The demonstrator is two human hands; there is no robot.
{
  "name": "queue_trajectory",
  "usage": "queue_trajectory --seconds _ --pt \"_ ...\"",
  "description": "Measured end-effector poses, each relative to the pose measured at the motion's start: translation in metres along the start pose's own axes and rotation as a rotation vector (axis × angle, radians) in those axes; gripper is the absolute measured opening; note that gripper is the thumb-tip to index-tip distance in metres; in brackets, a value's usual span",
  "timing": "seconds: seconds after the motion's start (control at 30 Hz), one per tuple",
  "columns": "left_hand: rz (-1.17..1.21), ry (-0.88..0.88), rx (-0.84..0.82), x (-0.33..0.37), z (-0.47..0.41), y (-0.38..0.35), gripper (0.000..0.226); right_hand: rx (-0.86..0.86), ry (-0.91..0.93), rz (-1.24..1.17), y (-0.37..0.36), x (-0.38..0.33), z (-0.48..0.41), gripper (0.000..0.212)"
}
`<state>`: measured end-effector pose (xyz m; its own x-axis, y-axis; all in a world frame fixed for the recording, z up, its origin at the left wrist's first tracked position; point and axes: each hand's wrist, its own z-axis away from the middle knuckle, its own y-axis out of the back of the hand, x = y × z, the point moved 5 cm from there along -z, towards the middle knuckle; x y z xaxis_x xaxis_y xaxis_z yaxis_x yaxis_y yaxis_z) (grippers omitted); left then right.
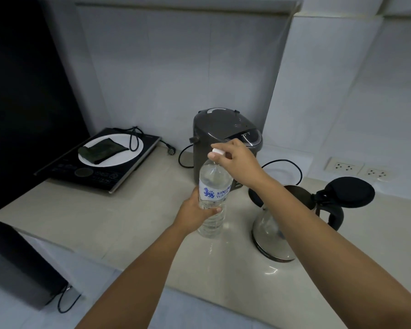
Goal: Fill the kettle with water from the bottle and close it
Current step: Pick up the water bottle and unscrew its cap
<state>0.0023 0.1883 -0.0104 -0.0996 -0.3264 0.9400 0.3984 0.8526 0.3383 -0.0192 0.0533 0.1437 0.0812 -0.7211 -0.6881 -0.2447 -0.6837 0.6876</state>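
Note:
A clear plastic water bottle (212, 186) with a blue-printed label stands upright on the pale counter (105, 210). My left hand (195, 211) wraps around its lower body. My right hand (237, 160) pinches the white cap (217, 151) at the bottle's top. To the right stands a steel kettle (271, 233) with a black handle; its black lid (349, 192) is flipped open and upright. My right forearm crosses in front of the kettle's mouth and hides part of it.
A grey electric water dispenser (221, 136) stands right behind the bottle, its cord trailing on the counter. An induction hob (100, 174) with a white plate, dark cloth and cable lies at the left. Wall sockets (344, 166) are at the right.

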Motion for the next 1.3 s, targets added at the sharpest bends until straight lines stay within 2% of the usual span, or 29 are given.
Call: queue_trajectory --seconds 0.13,0.53,0.77,0.9,1.03,1.3 --pt "-0.008 0.000 0.006 -0.002 -0.002 0.000 0.078 0.061 0.000 -0.033 -0.003 0.002 -0.001 0.038" --pt "0.003 -0.018 0.008 -0.009 -0.004 0.002 0.079 -0.071 0.020 -0.207 -0.003 0.005 0.002 0.035" --pt "0.020 -0.005 0.000 -0.008 -0.001 0.002 0.079 -0.033 0.029 -0.188 0.000 0.004 -0.004 0.021" --pt "0.016 -0.012 -0.005 -0.001 -0.002 0.001 0.079 -0.027 0.049 -0.218 0.005 0.002 -0.003 0.023" --pt "0.001 -0.009 0.002 -0.002 -0.002 0.002 0.077 -0.021 0.051 -0.394 0.003 0.003 0.001 0.023" --pt "-0.014 -0.002 -0.005 -0.001 -0.001 0.002 0.077 0.070 -0.113 -0.806 -0.003 0.023 0.007 0.026"
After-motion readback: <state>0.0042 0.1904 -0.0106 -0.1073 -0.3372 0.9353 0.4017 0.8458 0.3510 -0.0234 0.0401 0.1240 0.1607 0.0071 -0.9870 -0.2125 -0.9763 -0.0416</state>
